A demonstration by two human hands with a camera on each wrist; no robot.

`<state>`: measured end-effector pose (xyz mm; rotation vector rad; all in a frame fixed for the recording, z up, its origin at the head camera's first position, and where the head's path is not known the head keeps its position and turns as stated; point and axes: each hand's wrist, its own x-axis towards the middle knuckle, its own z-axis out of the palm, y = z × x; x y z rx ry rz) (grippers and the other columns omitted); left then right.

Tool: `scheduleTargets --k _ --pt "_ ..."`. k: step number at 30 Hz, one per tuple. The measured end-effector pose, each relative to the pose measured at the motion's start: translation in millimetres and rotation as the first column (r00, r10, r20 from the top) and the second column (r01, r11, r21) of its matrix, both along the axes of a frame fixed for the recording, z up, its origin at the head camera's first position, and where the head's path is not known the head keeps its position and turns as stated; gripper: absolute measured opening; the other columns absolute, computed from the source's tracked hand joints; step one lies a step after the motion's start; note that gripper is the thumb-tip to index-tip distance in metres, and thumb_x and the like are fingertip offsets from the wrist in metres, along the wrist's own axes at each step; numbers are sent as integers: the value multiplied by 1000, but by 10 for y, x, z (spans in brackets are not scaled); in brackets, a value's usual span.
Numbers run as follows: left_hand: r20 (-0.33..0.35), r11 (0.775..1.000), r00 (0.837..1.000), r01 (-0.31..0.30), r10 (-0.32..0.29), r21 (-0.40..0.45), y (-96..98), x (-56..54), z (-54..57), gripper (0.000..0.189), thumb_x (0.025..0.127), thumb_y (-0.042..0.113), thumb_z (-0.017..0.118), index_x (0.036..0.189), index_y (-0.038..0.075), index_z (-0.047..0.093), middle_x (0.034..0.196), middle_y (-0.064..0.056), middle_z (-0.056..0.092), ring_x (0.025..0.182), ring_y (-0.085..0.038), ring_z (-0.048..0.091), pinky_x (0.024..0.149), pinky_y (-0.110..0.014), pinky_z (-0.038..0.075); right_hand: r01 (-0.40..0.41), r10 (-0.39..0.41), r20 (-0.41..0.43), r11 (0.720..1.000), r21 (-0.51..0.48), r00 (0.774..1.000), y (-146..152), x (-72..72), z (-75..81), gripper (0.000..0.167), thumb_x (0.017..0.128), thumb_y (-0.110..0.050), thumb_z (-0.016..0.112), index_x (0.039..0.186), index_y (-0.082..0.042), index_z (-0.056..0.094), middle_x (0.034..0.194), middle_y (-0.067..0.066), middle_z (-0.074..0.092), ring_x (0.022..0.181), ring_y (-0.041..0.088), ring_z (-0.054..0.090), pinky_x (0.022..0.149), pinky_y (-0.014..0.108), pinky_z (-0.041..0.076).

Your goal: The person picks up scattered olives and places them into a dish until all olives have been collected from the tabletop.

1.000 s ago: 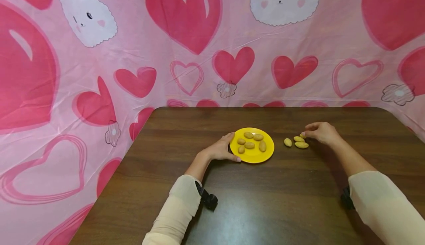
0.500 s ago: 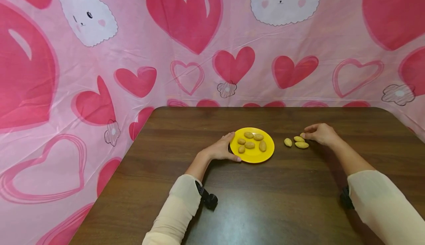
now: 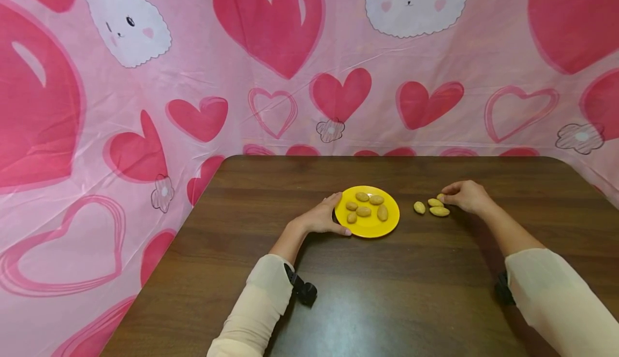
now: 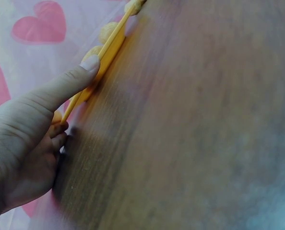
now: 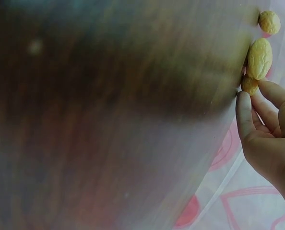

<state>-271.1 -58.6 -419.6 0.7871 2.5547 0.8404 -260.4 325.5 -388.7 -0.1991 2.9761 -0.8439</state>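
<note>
A round yellow plate (image 3: 369,230) holds several small, oval, tan-yellow pieces (image 3: 382,213) spread apart on it. My left hand (image 3: 316,218) grips the plate's left side, thumb at the near rim and fingers curved round toward the far rim. The thumb lies against the plate edge (image 4: 114,32) in the left wrist view. Right of the plate, a small group of wrinkled yellow oval pieces (image 3: 439,212) lies on the table. My right hand (image 3: 470,194) pinches one small piece (image 5: 249,85) at the group's far right, mostly hidden by the fingers.
The brown wooden table (image 3: 387,292) has rounded far corners. Behind and to the left hangs a pink cloth (image 3: 203,40) with hearts and white animal faces. One loose yellow oval piece (image 3: 419,207) lies between the plate and the group. A black wrist camera (image 3: 306,292) sits below my left hand.
Over the last second my right hand has shifted very slightly, its fingertips staying at the same piece. The left hand and the plate have not moved.
</note>
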Motion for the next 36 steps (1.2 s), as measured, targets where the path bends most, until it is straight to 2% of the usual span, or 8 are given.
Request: scheduleTargets --k 10,18,21,28,36 --pt "7 1000 1000 -5 5 -1 -5 11 15 109 71 48 75 149 10 9 154 -4 9 139 -22 7 111 -37 10 3 -2 -42 1000 20 999 -11 -12 -1 29 86 -17 63 101 7 64 102 26 62 98 48 50 82 58 36" --pt "-3 1000 1000 0 0 -1 -4 1 2 109 71 48 74 149 9 9 154 -5 9 139 -24 6 111 -38 10 -16 17 -37 1000 23 999 -62 -14 6 32 85 -19 64 101 8 64 101 27 63 99 49 50 82 57 37" --pt "-2 1000 1000 0 0 0 -6 5 3 109 71 48 74 149 9 9 154 -5 10 139 -24 6 111 -38 10 -17 17 -41 1000 16 999 -79 -15 4 29 85 -17 64 99 8 64 96 24 64 94 45 53 78 54 40" --pt "-1 1000 1000 -2 2 2 -9 4 -2 108 71 47 75 149 10 9 154 -5 10 139 -24 7 111 -38 10 -17 17 -37 1000 0 999 -95 -25 -13 23 84 -14 65 94 7 64 82 13 66 77 27 57 65 38 42" --pt "-3 1000 1000 0 0 -3 -2 3 10 108 71 47 75 149 10 9 154 -5 10 139 -23 7 111 -37 10 4 -4 -64 1000 8 998 -114 -16 -9 18 84 -11 65 90 5 64 80 11 65 76 27 56 64 36 41"
